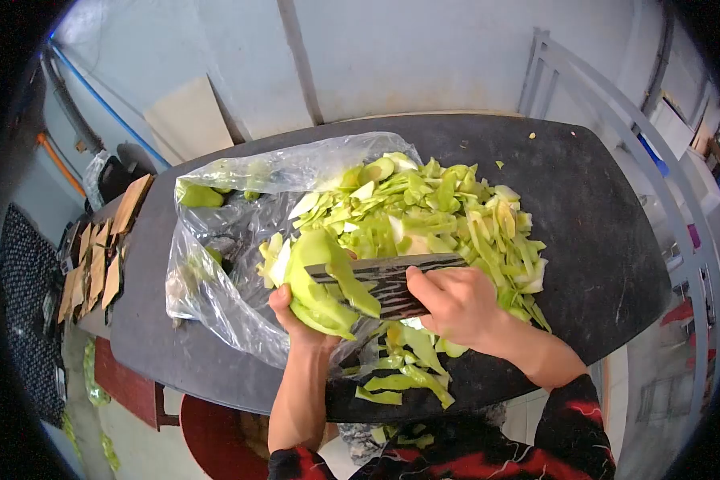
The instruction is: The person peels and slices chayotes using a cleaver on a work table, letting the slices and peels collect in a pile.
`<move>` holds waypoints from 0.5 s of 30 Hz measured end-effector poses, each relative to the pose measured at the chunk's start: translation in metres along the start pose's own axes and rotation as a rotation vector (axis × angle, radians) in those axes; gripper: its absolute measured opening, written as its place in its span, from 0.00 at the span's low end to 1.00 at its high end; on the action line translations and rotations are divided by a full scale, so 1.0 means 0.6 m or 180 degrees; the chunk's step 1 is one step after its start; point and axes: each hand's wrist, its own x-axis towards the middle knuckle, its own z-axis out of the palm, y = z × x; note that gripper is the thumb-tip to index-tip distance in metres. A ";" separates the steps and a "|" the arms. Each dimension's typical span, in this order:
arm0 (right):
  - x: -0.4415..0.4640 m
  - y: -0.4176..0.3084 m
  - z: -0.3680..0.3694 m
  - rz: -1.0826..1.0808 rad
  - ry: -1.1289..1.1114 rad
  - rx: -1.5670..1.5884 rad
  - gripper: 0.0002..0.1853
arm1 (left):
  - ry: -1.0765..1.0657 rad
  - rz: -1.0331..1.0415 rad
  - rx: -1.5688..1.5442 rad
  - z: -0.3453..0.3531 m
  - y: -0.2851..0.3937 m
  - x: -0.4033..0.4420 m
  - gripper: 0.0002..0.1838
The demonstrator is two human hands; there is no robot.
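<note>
My left hand [302, 324] holds a large pale green fruit or vegetable [312, 292] from below, above the dark table. My right hand [456, 300] is closed on a wide knife [388, 280], whose blade lies against the right side of the green piece. A strip of peel [352, 290] hangs over the blade. Behind and to the right, a large heap of green slices and peelings [456, 204] covers the table's middle. More peelings [408, 372] lie near the front edge.
A clear plastic bag [240, 320] with green pieces [200, 194] spreads over the left of the dark table [608, 216]. Cardboard pieces [96, 264] stand at the left. A grey metal railing [672, 160] runs along the right. A red round stool [216, 436] is below.
</note>
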 end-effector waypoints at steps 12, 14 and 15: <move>0.002 0.051 0.028 0.1009 -0.0567 -0.0153 0.14 | -0.0547 -0.0339 -0.0229 -0.028 0.004 0.001 0.50; 0.006 0.051 0.014 0.0960 -0.0564 -0.0058 0.14 | -0.0338 -0.0125 -0.0145 -0.015 -0.001 0.003 0.50; 0.007 0.046 0.008 0.1001 -0.0574 -0.0059 0.14 | -0.0344 -0.0191 -0.0286 -0.016 -0.003 0.007 0.49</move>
